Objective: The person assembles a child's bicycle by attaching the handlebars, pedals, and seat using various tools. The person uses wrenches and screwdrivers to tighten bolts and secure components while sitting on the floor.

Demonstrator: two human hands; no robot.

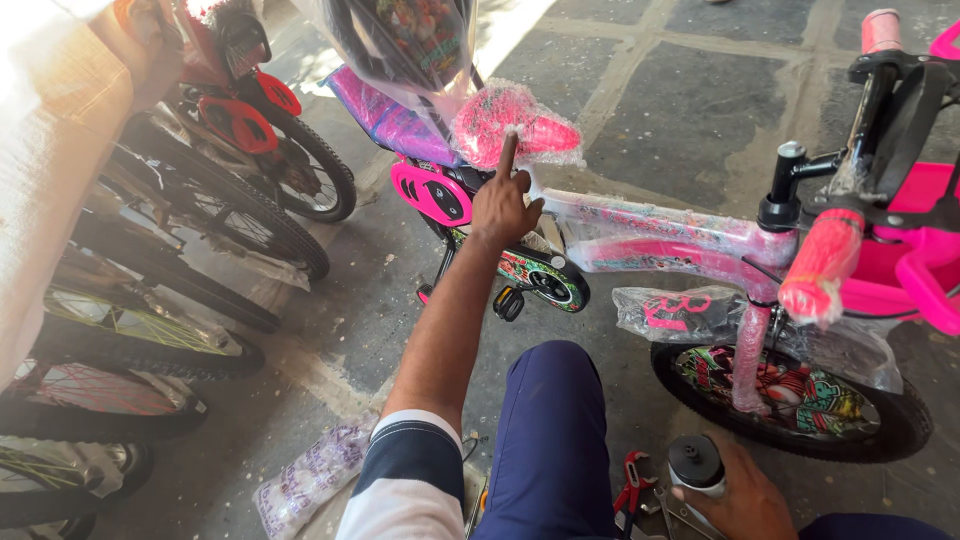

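Left hand [503, 205] stretched out at 12 o'clock from the body, index finger straight and pressed against the underside of the pink seat [515, 125], other fingers curled in, nothing gripped

Right hand [740, 490] down at 5 o'clock near the bottom edge of the view, wrapped around a small grey bottle with a black cap [696, 465], closed on it, bottle upright just above the floor

Seat is wrapped in bubble film, sits at about 12 o'clock, top centre of view. It belongs to a pink child's bike [660, 245], frame also in clear wrap, running from 12 toward 3 o'clock. Pink chain guard [432, 193] just below the left hand at its 8 o'clock. Black pedal [508, 303] under the crank, at 6 o'clock from the hand

Front wheel [800, 400] at 4 o'clock, printed plastic disc inside the tyre, touching the floor. Handlebar grip [820, 265] in red-pink wrap at 3 o'clock, pink basket [915, 250] beside it

Red-handled pliers [632, 482] on the floor just left of the bottle. Person's knee in blue trousers [550, 440] between the two hands

Row of other bikes' tyres [150, 300] stacked along 9 o'clock. Clear bag [310, 475] lying on the paved floor [700, 80] at 7 o'clock
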